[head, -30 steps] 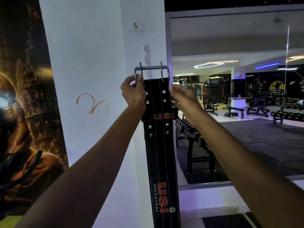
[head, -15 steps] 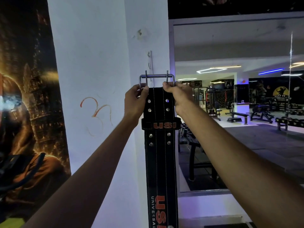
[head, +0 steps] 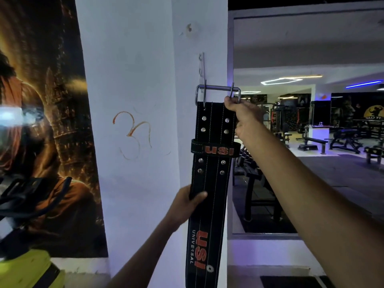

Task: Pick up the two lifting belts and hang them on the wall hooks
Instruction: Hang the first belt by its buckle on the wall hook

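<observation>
I see the black lifting belt (head: 209,183) hanging lengthwise against the white pillar (head: 133,80), its long axis nearly vertical, with the steel buckle (head: 218,94) at the top and the strap running down past the bottom of the frame. The printed face looks toward me; the orange "USI" lettering reads up the strap. The two buckle prongs point upward, and the left one overlaps a thin metal hook strip (head: 202,67) fixed to the pillar; I cannot tell whether the buckle actually bears on a hook.

My right hand (head: 243,115) is closed on the belt's upper right corner just under the buckle, fingers (head: 229,100) curled round the edge. My left hand (head: 187,202) pinches the belt's left edge lower down, thumb across the front face and the other digits hidden behind.

The belt lies close to the pillar's right-hand corner, with its right edge level with that corner or just past it. Beyond that corner the gym floor (head: 332,173) opens out, with benches (head: 311,142) well apart from the belt. To the left the pillar face is bare plaster bearing an orange scrawl (head: 133,132), then a dark poster (head: 41,121).
</observation>
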Demonstrator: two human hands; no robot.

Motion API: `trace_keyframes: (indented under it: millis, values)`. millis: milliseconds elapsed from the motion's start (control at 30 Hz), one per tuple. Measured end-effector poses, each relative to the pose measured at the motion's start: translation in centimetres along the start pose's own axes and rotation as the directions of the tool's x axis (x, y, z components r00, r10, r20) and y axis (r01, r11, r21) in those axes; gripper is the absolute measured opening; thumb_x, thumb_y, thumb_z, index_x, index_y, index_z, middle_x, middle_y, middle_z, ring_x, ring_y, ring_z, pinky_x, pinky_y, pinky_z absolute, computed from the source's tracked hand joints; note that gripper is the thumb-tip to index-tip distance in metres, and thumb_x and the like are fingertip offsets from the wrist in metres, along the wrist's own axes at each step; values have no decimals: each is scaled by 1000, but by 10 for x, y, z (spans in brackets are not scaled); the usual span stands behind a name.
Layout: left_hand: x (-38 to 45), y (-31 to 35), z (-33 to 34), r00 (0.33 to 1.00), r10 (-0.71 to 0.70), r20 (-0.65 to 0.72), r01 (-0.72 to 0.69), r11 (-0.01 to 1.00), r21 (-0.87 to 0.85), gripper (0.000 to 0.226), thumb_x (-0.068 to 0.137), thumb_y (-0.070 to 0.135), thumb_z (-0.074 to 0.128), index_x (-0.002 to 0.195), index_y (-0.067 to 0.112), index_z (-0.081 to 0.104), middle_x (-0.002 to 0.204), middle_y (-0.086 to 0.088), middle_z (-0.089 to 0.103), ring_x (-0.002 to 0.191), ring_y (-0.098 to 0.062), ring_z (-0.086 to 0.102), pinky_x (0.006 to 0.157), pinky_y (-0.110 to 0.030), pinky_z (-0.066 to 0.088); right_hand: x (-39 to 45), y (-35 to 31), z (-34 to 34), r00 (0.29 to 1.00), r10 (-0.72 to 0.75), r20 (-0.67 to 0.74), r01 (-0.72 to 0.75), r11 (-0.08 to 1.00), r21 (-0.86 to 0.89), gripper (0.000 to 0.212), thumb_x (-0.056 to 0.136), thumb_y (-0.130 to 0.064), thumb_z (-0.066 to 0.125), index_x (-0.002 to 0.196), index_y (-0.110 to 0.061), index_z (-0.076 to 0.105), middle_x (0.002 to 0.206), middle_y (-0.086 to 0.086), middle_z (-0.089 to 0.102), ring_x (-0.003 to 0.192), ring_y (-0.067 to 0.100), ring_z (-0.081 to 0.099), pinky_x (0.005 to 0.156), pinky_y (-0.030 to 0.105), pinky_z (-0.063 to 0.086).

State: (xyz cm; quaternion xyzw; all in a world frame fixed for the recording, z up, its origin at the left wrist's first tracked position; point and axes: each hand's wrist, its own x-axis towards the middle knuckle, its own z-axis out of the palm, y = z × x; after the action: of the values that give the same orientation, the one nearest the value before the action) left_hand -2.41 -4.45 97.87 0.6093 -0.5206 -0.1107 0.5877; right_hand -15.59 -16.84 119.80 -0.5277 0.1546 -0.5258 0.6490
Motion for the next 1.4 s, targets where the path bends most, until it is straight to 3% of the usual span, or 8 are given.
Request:
trace_keyframes:
  millis: [167, 367, 467, 700, 800, 967, 1133, 1400]
  values:
    - [-32, -49, -1, 946, -119, 300, 99, 992, 79, 22, 93, 4, 64, 86, 25, 62, 78, 23, 67, 78, 5, 62, 79, -20, 48, -2, 12, -5, 999, -35, -32, 34, 999, -21, 15, 75, -9, 82, 73, -17, 70, 93, -1, 75, 85, 9, 65, 56, 12, 47]
    - [-16, -34, -7, 990, -75, 119, 87, 991, -103, 18, 93, 0, 68, 107, 10, 75, 101, 2, 80, 98, -11, 74, 87, -23, 56, -1, 19, -3, 1000, -16, 6, 16, 1000, 10, 15, 72, -8, 84, 70, -18, 73, 81, -2, 75, 91, 18, 73, 62, 22, 58]
    - [-10, -30, -4, 998, -51, 22, 53, 994, -91, 18, 93, -1, 68, 97, 15, 77, 94, 5, 80, 92, -11, 75, 84, -24, 57, -6, 16, -2, 1000, -20, 7, 20, 1000, -7, 11, 75, -10, 83, 78, -15, 73, 78, -6, 71, 71, 6, 65, 44, 13, 48]
    - [-41, -90, 15, 937, -186, 294, 92, 948, 305, 9, 86, 7, 76, 82, 15, 73, 81, 8, 74, 78, -8, 67, 86, -49, 60, -7, 15, -10, 1000, -25, 13, 25, 999, -31, 13, 77, -11, 81, 75, -16, 70, 87, -3, 71, 63, 2, 59, 31, 9, 40]
    - [-38, -70, 17, 922, -208, 328, 136, 964, 228, 14, 90, 34, 76, 81, 22, 73, 73, 19, 70, 72, 0, 63, 76, -32, 56, -4, 19, -15, 999, -34, 9, 34, 999, -41, 14, 75, -11, 83, 75, -18, 72, 91, -3, 75, 79, 5, 67, 44, 13, 46]
    - [-2, -2, -3, 976, -196, 91, 193, 980, 39, 77, 95, 70, 22, 116, 12, 67, 109, -9, 72, 101, -24, 70, 90, -38, 58, 1, 25, -23, 997, -27, -69, 24, 999, -42, 42, 73, -12, 85, 98, -16, 51, 120, 5, 63, 100, 17, 58, 54, 22, 49]
    - [40, 71, -17, 954, 56, -294, -98, 987, -129, 30, 107, 36, 46, 120, 9, 50, 119, -15, 69, 103, -21, 72, 91, -37, 59, 4, 43, -27, 995, -91, -49, 88, 994, -69, 33, 75, -8, 83, 85, -16, 52, 112, 6, 67, 105, 20, 61, 63, 21, 45]
    - [82, 125, -21, 926, 229, -299, -241, 971, -2, 29, 99, 18, 66, 127, 20, 65, 109, -5, 71, 101, -25, 73, 83, -42, 65, 0, 54, -21, 984, -172, 50, 175, 983, -56, 23, 79, -4, 79, 101, -8, 75, 82, -5, 72, 78, 8, 68, 71, 14, 57]
